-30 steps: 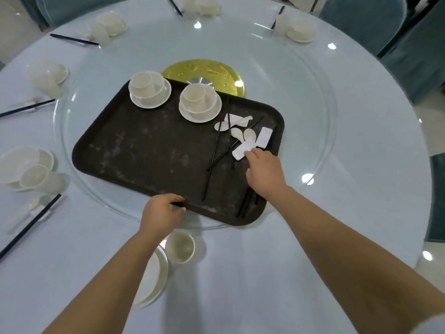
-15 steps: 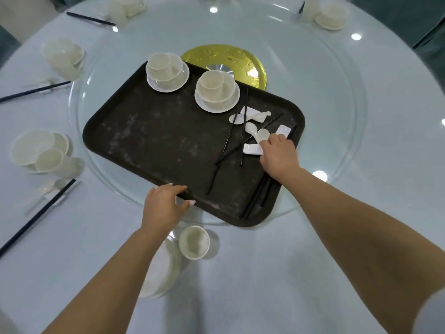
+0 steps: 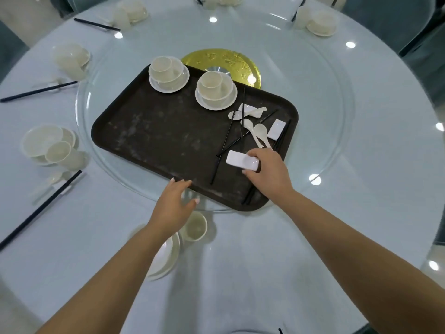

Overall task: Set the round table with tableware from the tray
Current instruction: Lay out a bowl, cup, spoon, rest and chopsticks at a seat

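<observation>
The right hand (image 3: 269,174) pinches a white rectangular chopstick rest (image 3: 242,160) between thumb and fingers, holding it over the lower right part of the dark tray (image 3: 156,131). The left hand (image 3: 174,206) has its fingers straight and relaxed, gripping nothing, with its fingertips at the tray's near edge.

Just above the right hand on the tray lie two white spoons (image 3: 258,133), another chopstick rest (image 3: 276,129) and loose black chopsticks (image 3: 237,136) crossing one another. Further up lie a third spoon and rest (image 3: 248,111). At the tray's far side stand two stacks of cup, bowl and saucer (image 3: 168,74) (image 3: 216,90).

The tray rests on a glass turntable (image 3: 325,104) with a gold centre disc (image 3: 226,62) at the middle of the white round counter (image 3: 265,261). Below the left hand, on the counter, a small cup (image 3: 195,226) stands beside a plate (image 3: 166,259). Place settings with bowls and chopsticks sit at the left (image 3: 48,147), upper left (image 3: 71,59) and top right (image 3: 317,20) of the frame.
</observation>
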Demonstrator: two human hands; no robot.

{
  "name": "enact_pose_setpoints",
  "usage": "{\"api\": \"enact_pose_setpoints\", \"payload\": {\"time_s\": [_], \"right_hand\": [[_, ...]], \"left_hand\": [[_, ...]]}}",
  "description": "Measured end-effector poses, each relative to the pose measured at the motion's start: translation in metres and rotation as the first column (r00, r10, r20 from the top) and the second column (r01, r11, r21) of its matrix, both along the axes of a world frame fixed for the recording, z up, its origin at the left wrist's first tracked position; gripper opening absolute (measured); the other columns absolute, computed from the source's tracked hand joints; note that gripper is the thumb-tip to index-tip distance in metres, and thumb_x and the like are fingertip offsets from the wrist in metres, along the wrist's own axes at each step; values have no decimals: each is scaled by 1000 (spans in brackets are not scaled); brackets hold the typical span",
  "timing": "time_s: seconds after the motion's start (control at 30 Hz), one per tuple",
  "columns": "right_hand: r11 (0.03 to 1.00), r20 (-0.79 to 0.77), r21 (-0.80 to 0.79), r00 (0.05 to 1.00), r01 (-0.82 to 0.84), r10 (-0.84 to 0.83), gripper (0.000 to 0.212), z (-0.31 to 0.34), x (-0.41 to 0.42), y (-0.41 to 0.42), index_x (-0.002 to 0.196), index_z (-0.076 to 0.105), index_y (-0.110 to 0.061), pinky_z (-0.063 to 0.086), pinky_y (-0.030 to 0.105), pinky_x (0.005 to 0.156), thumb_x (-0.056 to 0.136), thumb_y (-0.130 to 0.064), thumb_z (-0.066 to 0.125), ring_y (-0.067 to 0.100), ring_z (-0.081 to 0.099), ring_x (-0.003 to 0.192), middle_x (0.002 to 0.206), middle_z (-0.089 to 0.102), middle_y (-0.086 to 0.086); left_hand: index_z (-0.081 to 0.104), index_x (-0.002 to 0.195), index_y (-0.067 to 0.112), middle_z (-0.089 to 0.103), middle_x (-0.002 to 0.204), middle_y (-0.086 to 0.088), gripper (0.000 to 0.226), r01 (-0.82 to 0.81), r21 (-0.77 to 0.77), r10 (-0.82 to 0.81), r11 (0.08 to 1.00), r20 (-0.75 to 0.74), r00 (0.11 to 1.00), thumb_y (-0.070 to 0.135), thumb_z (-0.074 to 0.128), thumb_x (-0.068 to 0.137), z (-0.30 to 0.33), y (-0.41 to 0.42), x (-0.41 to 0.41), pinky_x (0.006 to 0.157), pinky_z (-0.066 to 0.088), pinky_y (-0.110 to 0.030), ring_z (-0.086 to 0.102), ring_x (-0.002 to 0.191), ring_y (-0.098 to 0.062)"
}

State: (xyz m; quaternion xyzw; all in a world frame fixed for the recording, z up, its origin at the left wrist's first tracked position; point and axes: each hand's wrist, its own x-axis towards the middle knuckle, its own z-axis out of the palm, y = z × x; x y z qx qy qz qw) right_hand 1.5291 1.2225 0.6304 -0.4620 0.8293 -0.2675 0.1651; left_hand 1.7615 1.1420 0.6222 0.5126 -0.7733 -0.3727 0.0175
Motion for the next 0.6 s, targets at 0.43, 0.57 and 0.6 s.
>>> {"api": "enact_pose_setpoints", "payload": {"time_s": [0.43, 0.57, 0.6], "right_hand": [[977, 258, -12, 943, -215, 211, 35, 8, 127, 91, 106, 62, -26, 39, 11, 70, 76, -32, 78, 4, 52, 83, 97, 56, -16], [969, 288, 61, 934, -238, 211, 36, 0, 152, 111, 106, 57, -30, 40, 17, 69, 78, -44, 74, 1, 52, 77, 91, 55, -19], [963, 296, 67, 927, -260, 230, 36, -1, 157, 116, 108, 57, -31, 41, 16, 69, 79, -48, 71, -1, 53, 76, 89, 55, -20]], "left_hand": [[57, 120, 12, 73, 98, -9, 31, -362, 624, 646, 692, -312, 697, 18, 66, 91, 32, 104, 42, 76, 60, -32, 74, 82, -21], [52, 121, 9, 72, 106, -13, 30, -363, 719, 716, 593, -264, 646, 15, 62, 93, 27, 119, 58, 85, 58, -38, 73, 90, -25], [53, 120, 8, 72, 105, -13, 28, -369, 714, 712, 595, -257, 653, 14, 60, 93, 26, 122, 62, 85, 58, -39, 73, 90, -25]]}}
